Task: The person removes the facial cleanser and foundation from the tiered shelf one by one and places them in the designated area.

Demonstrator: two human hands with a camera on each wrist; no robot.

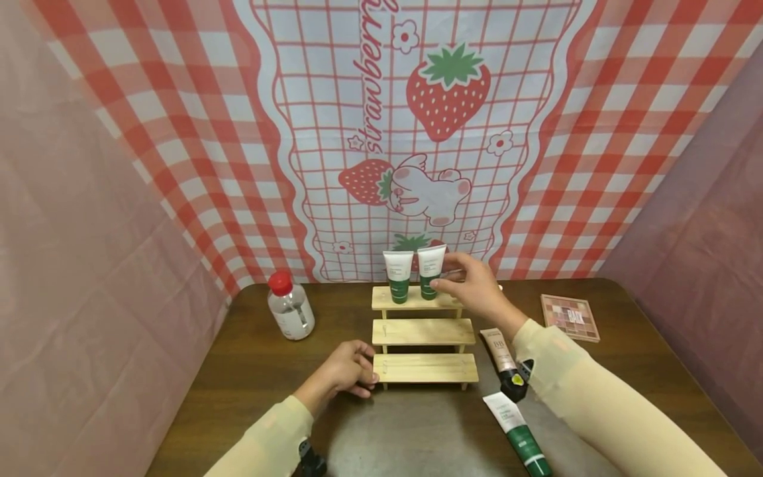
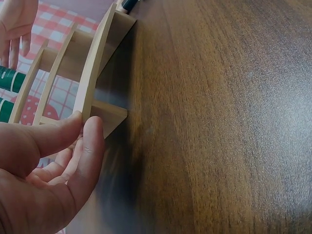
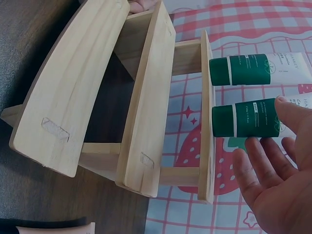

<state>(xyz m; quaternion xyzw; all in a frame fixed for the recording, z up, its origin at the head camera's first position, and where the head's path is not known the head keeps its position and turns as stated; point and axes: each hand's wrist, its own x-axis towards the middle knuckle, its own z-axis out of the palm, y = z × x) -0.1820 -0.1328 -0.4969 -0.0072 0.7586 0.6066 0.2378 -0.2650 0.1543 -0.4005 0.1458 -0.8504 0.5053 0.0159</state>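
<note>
Right hand [image 1: 471, 285] pinches a green-and-white squeeze tube [image 1: 430, 268] between thumb and fingers, while the left hand [image 1: 346, 368] nips the end of the lowest board of a three-tier wooden display stand [image 1: 424, 331]. That tube stands cap-down, nearly upright, on the top tier, just beside a matching squeeze tube [image 1: 398, 273]. It should be light, with soft walls that give under a squeeze and a stiffer cap – sturdy enough, though the smooth surface may slip. Best hold is low, around the green part just above the cap, since the narrow base could tip. Its body runs from a flat crimped white end with fine print into green, then a white ring above the dark green cap.
</note>
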